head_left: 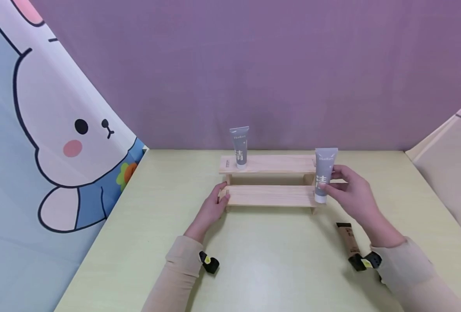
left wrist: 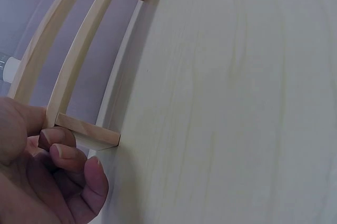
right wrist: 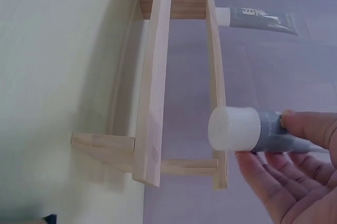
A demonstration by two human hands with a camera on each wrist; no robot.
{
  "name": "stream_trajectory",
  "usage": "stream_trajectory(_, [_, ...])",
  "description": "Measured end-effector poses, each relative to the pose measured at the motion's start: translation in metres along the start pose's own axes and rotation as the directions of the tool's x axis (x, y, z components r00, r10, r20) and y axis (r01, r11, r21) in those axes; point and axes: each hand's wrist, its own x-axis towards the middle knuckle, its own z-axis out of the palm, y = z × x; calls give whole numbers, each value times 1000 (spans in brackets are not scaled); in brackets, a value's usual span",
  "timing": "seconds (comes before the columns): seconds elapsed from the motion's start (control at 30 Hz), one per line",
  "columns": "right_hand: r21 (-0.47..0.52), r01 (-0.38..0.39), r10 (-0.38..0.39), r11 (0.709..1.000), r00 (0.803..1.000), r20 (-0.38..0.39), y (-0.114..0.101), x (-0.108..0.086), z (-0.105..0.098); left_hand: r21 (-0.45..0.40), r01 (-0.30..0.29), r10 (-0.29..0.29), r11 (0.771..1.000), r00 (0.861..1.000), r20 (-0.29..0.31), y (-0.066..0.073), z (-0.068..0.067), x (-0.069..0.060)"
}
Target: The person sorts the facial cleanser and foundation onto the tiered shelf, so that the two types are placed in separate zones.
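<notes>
A grey squeeze tube with white lettering and a white cap (head_left: 325, 171) is held cap-down in the right hand (head_left: 353, 195), pinched between thumb and fingers; it is in front of the right end of a pale wooden two-tier rack (head_left: 271, 196), its cap apart from the lower board in the right wrist view. The left hand (head_left: 211, 204) grips the left end of that lower board. A second grey tube with a white cap (head_left: 240, 147) stands upright on the upper board, near its left end. The rack rests on a pale yellow wood-grain counter (head_left: 269, 260). A brown tube with a black end (head_left: 348, 238) lies there, near the right wrist and partly hidden. Behind the counter hangs a plain purple cloth (head_left: 269, 73); a blue cloth printed with a white rabbit (head_left: 4, 260) covers the left side.
</notes>
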Motion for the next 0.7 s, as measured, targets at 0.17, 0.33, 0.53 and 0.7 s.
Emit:
stream_trajectory(0.17, [45, 20, -21, 999, 999, 23, -5, 16, 11, 6, -6, 6, 1000, 1000, -4, 0, -2, 0])
stream_trajectory(0.33, [113, 52, -58, 992, 997, 45, -16, 38, 26, 8, -20, 20, 1000, 1000, -2, -2, -2, 1])
stream_trajectory(0.53, [191, 38, -51, 981, 997, 62, -28, 62, 44, 9, -21, 21, 1000, 1000, -1, -1, -1, 0])
stream_trajectory(0.7, [268, 35, -48, 963, 998, 45, -32, 79, 63, 11, -8, 8, 1000, 1000, -2, 1, -1, -1])
